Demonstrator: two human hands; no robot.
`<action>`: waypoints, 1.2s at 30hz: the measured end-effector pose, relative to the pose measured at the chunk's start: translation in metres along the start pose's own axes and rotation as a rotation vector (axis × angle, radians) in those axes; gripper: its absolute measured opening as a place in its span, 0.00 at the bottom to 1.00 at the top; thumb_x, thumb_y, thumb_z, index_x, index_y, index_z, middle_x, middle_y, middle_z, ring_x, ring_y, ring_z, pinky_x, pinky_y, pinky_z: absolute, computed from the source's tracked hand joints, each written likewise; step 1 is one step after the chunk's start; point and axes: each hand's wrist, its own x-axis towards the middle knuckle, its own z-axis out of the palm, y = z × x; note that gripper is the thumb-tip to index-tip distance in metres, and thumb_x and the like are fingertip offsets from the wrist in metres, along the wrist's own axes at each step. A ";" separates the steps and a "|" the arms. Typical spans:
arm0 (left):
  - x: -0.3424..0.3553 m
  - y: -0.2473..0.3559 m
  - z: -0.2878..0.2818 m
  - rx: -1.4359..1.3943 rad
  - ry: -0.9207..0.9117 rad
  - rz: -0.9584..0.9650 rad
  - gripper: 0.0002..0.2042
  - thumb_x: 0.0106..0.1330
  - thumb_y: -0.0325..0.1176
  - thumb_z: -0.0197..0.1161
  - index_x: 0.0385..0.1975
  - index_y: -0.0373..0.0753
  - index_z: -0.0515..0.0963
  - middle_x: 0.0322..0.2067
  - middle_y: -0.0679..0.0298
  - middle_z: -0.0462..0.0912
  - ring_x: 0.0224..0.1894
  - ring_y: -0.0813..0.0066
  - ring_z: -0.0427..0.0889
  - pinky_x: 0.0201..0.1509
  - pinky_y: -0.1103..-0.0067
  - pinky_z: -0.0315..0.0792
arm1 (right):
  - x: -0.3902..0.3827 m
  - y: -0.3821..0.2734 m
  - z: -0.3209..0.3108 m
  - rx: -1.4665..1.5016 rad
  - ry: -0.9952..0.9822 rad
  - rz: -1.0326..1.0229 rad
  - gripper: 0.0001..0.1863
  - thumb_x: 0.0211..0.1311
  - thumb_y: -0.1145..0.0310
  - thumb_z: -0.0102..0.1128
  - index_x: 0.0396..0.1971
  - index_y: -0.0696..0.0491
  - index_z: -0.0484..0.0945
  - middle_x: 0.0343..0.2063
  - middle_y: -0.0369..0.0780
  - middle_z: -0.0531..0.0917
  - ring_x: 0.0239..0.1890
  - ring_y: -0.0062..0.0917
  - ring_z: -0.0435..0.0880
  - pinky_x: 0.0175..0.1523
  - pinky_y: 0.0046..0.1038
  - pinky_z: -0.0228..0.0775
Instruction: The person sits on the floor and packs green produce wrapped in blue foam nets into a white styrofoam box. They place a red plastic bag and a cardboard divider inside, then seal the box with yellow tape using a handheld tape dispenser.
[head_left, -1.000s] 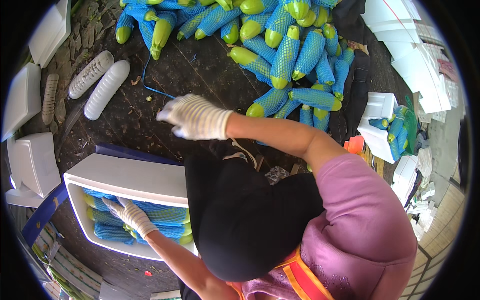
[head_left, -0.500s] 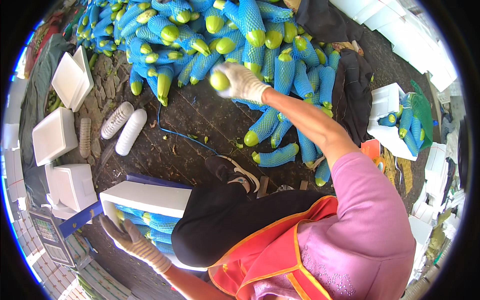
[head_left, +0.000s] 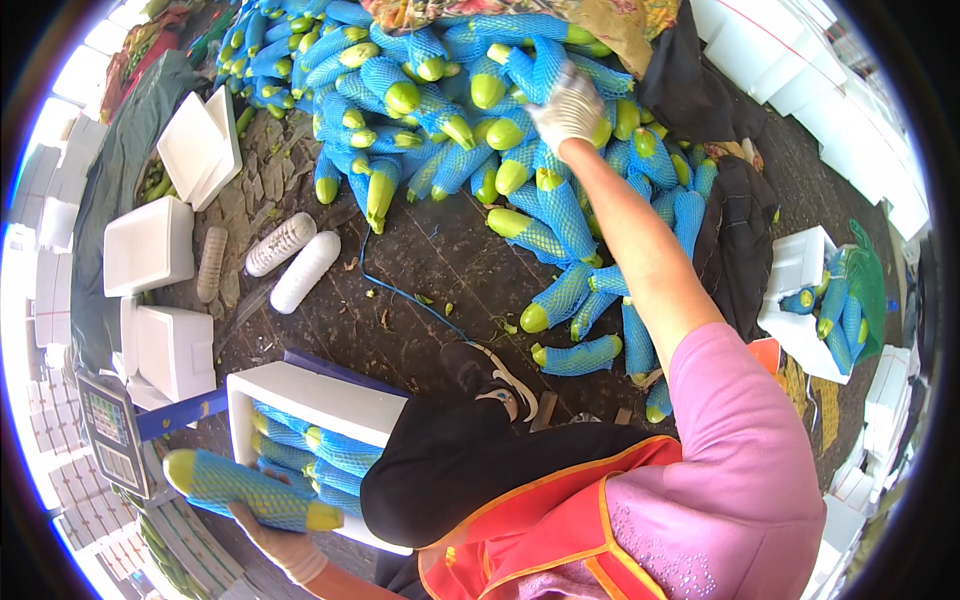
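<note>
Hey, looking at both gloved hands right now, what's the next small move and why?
Probably lower the netted fruit in the left hand into the white foam box: it hovers at the box's near edge, above rows already packed. The right hand is out on the pile, seemingly picking the next one.

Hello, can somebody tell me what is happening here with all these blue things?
A person in white gloves is handling yellow-green fruits wrapped in blue foam net. The right hand reaches far out onto the big pile of netted fruits on the dark floor. The left hand holds one netted fruit next to a white foam box that already has several inside. More white foam boxes stand around.
</note>
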 end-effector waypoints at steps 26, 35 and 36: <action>-0.003 -0.110 -0.137 -0.755 0.123 -0.105 0.36 0.66 0.47 0.66 0.70 0.36 0.62 0.61 0.49 0.75 0.55 0.51 0.82 0.54 0.55 0.80 | -0.390 -0.305 -0.070 1.274 -1.942 -0.421 0.45 0.57 0.48 0.74 0.68 0.56 0.65 0.43 0.42 0.84 0.40 0.23 0.87 0.38 0.24 0.83; 0.147 -0.130 -0.129 0.276 0.531 0.215 0.51 0.58 0.32 0.76 0.78 0.37 0.48 0.66 0.50 0.69 0.64 0.58 0.71 0.71 0.70 0.63 | -0.489 -0.369 -0.019 0.541 -0.891 -1.055 0.46 0.57 0.62 0.68 0.73 0.58 0.57 0.54 0.53 0.77 0.56 0.45 0.80 0.59 0.42 0.76; 0.141 -0.131 -0.129 0.252 0.511 0.228 0.49 0.60 0.31 0.76 0.78 0.36 0.49 0.65 0.51 0.70 0.62 0.60 0.73 0.70 0.71 0.65 | -0.486 -0.368 -0.022 0.533 -0.907 -1.062 0.45 0.57 0.63 0.68 0.73 0.58 0.58 0.53 0.52 0.78 0.55 0.44 0.81 0.58 0.42 0.76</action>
